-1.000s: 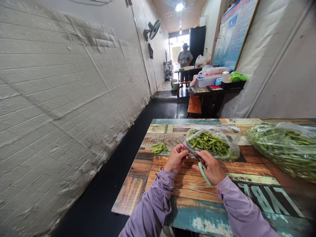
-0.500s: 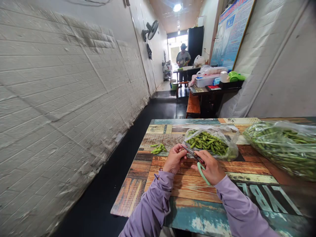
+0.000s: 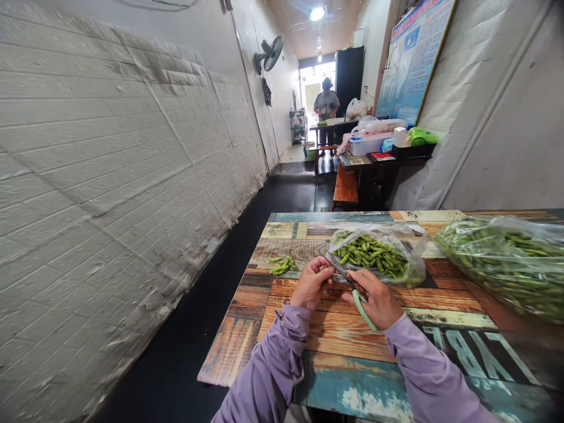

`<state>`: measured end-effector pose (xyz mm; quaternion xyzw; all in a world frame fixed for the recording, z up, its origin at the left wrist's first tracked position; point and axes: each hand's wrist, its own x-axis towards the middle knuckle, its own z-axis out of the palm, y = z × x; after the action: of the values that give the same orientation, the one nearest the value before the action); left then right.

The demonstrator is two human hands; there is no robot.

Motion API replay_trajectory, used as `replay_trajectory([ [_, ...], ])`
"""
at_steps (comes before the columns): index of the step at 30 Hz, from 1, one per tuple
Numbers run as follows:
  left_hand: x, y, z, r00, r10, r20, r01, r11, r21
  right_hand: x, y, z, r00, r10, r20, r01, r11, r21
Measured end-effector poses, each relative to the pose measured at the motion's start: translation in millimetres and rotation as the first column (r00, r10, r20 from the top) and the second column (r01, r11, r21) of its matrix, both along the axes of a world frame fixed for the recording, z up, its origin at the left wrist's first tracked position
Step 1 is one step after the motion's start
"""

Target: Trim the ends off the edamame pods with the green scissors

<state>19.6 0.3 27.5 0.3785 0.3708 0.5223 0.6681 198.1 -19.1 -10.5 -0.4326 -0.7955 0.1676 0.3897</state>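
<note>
My right hand (image 3: 374, 296) grips a pair of scissors (image 3: 362, 306) with pale green handles, the blades pointing up and left. The blade tips reach my left hand (image 3: 314, 283), whose fingers are pinched together; what they hold is too small and hidden to make out. Just beyond both hands lies an opened clear plastic bag (image 3: 414, 249) full of green soybean pods (image 3: 370, 252). Left of my left hand, a small pile of loose pods (image 3: 284, 265) rests on the patchwork-patterned table (image 3: 335, 329).
A larger clear bag of pods (image 3: 506, 264) sits at the table's right. Beyond the table are a wooden bench (image 3: 345, 187) and a second table (image 3: 365, 161) loaded with bags and boxes. Another person (image 3: 326, 106) stands at a far table. A white brick wall (image 3: 110, 176) runs along the left.
My hands and the scissors stay almost in place, with only slight finger movement. The far person's arms have shifted a little.
</note>
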Motion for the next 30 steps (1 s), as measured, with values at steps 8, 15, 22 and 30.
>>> replay_trajectory([
  [8, 1, -2, 3.3, 0.998, -0.028, 0.062, 0.032, 0.997, -0.068, 0, 2, -4.3, 1.0, 0.012, -0.005, -0.012, 0.999, 0.053],
  [15, -6, 3, 4.4, 0.959, -0.006, 0.284, 0.029, 0.996, -0.079, 4, 6, -4.0, 0.969, -0.215, -0.12, 0.22, 0.975, 0.03],
  [22, -4, 16, -2.0, 0.992, 0.061, 0.107, -0.054, 0.996, -0.067, 10, 9, 2.1, 0.892, -0.359, -0.274, 0.349, 0.933, -0.085],
  [30, 29, 49, -19.4, 0.867, 0.216, -0.449, -0.09, 0.954, 0.285, 8, 9, 4.0, 0.883, -0.348, -0.315, 0.331, 0.938, -0.106],
])
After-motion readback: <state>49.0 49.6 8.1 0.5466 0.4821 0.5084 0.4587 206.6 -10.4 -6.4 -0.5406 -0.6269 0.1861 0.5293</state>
